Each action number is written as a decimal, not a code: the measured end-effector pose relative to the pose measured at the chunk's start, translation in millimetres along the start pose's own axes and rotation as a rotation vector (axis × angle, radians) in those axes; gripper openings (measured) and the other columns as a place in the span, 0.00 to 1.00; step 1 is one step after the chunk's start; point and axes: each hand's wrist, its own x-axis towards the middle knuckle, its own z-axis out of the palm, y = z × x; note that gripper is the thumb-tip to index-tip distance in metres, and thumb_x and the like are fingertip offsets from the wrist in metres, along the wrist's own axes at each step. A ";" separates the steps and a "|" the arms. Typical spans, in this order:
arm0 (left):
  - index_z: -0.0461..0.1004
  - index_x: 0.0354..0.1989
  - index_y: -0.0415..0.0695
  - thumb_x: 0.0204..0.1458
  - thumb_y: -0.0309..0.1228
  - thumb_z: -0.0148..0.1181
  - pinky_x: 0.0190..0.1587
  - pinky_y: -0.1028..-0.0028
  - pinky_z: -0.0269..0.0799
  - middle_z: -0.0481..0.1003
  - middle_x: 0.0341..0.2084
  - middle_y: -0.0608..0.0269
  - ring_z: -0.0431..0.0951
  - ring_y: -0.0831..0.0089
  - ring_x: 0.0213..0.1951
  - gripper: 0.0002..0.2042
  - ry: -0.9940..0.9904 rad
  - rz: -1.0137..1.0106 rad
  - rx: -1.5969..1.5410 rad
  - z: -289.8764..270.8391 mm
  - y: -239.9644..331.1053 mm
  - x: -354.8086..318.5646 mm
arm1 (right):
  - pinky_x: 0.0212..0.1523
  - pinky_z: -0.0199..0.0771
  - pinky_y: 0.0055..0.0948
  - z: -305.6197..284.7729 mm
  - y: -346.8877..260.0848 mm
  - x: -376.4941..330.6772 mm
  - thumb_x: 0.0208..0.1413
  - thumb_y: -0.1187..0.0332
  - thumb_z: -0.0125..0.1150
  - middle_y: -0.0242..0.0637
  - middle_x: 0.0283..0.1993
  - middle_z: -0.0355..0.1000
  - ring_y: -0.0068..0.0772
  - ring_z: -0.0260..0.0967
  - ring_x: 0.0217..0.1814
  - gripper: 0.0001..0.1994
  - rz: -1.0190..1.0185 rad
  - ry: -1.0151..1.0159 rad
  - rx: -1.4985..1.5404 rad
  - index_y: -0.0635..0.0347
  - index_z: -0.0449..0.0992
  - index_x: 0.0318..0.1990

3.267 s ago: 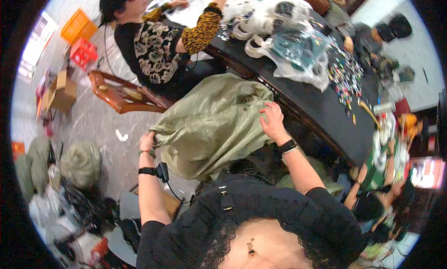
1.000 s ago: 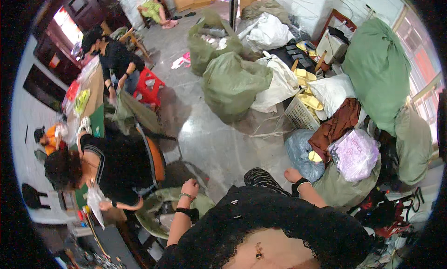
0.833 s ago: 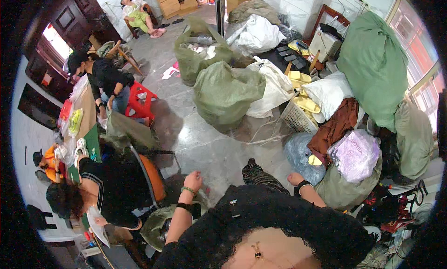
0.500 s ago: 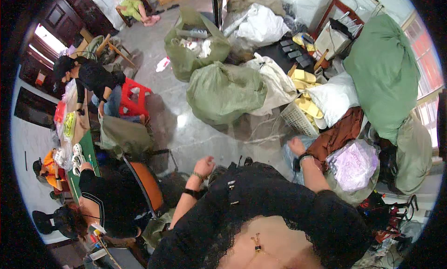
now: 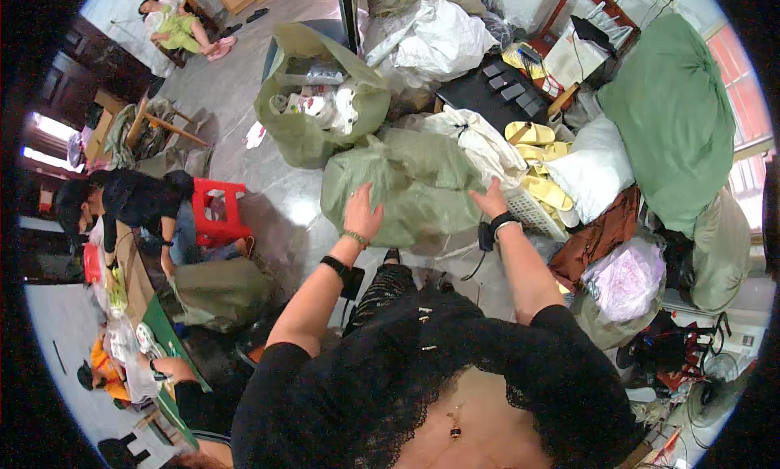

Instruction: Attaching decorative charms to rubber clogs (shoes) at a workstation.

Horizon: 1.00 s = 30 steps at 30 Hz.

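Note:
A bulging olive-green woven sack (image 5: 406,185) lies on the floor just ahead of me. Over its near left side is my left hand (image 5: 362,215), fingers apart and holding nothing. My right hand (image 5: 490,201) reaches to the sack's right end, thumb and fingers spread. Whether either hand presses on the sack I cannot tell. Behind it to the left stands an open green sack (image 5: 280,132) with white items and clear plastic inside. A cream woven sack (image 5: 479,144) lies against the right side, close to my right hand.
A pale basket (image 5: 532,213) of yellow slippers (image 5: 552,191) stands at the right, beside a white sack (image 5: 600,164) and a tall green sack (image 5: 670,120). At the left are a red stool (image 5: 219,213), a green-topped table (image 5: 166,327) and people at work. Someone sits at the back left.
I have moved forward to the olive-green sack. Both hands have reached forward from beside my body to its near side, and their fingers have spread.

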 end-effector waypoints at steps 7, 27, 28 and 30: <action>0.54 0.61 0.47 0.40 0.43 0.65 0.59 0.50 0.52 0.50 0.63 0.53 0.47 0.54 0.65 0.38 0.062 0.004 0.212 11.6 -3.1 102.2 | 0.47 0.65 0.39 45.2 -5.3 -22.6 0.52 0.67 0.49 0.57 0.41 0.70 0.53 0.67 0.48 0.16 0.015 0.042 0.127 0.65 0.67 0.47; 0.72 0.36 0.39 0.47 0.37 0.56 0.37 0.58 0.68 0.74 0.31 0.41 0.73 0.46 0.37 0.14 -0.354 -0.281 -0.144 -58.5 -75.6 -69.0 | 0.39 0.68 0.33 23.8 -11.1 -172.5 0.47 0.66 0.58 0.43 0.35 0.73 0.33 0.69 0.36 0.17 -0.042 -0.266 0.407 0.67 0.70 0.43; 0.72 0.37 0.40 0.48 0.37 0.56 0.36 0.58 0.68 0.73 0.33 0.42 0.73 0.46 0.37 0.14 -0.357 -0.231 -0.111 -59.6 -61.8 -74.8 | 0.38 0.66 0.27 27.0 2.5 -184.4 0.48 0.68 0.57 0.38 0.34 0.72 0.28 0.67 0.35 0.15 0.002 -0.182 0.550 0.67 0.70 0.42; 0.72 0.38 0.40 0.48 0.37 0.56 0.36 0.58 0.68 0.74 0.32 0.43 0.73 0.46 0.36 0.13 -0.263 -0.152 -0.125 -54.3 -48.1 -97.3 | 0.37 0.65 0.22 -3.0 -17.4 -201.5 0.49 0.71 0.54 0.32 0.34 0.71 0.22 0.66 0.35 0.13 0.038 -0.218 0.761 0.69 0.70 0.41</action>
